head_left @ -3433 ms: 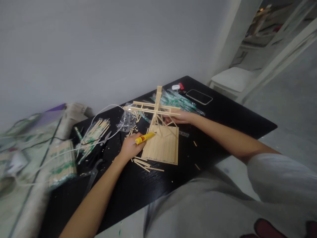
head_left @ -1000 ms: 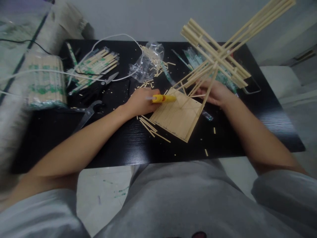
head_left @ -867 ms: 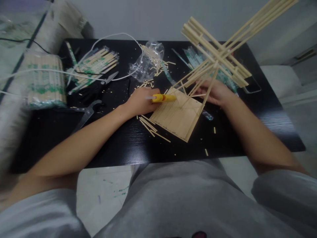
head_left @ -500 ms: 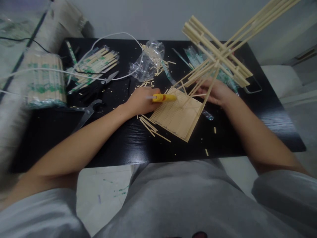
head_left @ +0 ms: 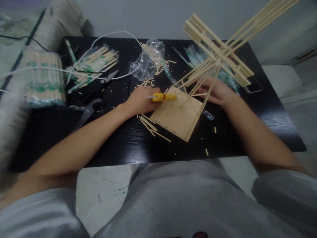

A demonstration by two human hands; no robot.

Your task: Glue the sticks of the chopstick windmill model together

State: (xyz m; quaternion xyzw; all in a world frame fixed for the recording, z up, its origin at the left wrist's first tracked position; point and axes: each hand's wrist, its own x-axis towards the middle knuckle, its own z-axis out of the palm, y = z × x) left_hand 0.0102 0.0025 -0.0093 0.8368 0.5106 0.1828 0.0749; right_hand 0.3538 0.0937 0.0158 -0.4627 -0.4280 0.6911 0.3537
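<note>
My left hand (head_left: 143,99) is wrapped round a yellow hot glue gun (head_left: 164,97), with a pale glue stick jutting from its back end. The gun's nose points right, over the flat base of a model built from thin wooden sticks (head_left: 178,115). Slanting struts rise from that base to crossed bundles of sticks (head_left: 218,54) that look like windmill blades. Behind the struts, my right hand (head_left: 214,91) has its fingers closed at a short stick (head_left: 199,95) on the model's far side. Its fingertips are partly hidden by the struts.
Loose sticks (head_left: 148,125) lie left of the base. Scissors (head_left: 109,78) and pliers-like cutters (head_left: 86,114) rest at the left, near wrapped chopsticks (head_left: 96,64) and a full pack (head_left: 46,79). A white cable (head_left: 119,32) loops across. Clear plastic wrap (head_left: 146,64) and stick offcuts lie behind.
The view has shifted very slightly. Both hands, the glue gun and the stick model stay in practically the same places.
</note>
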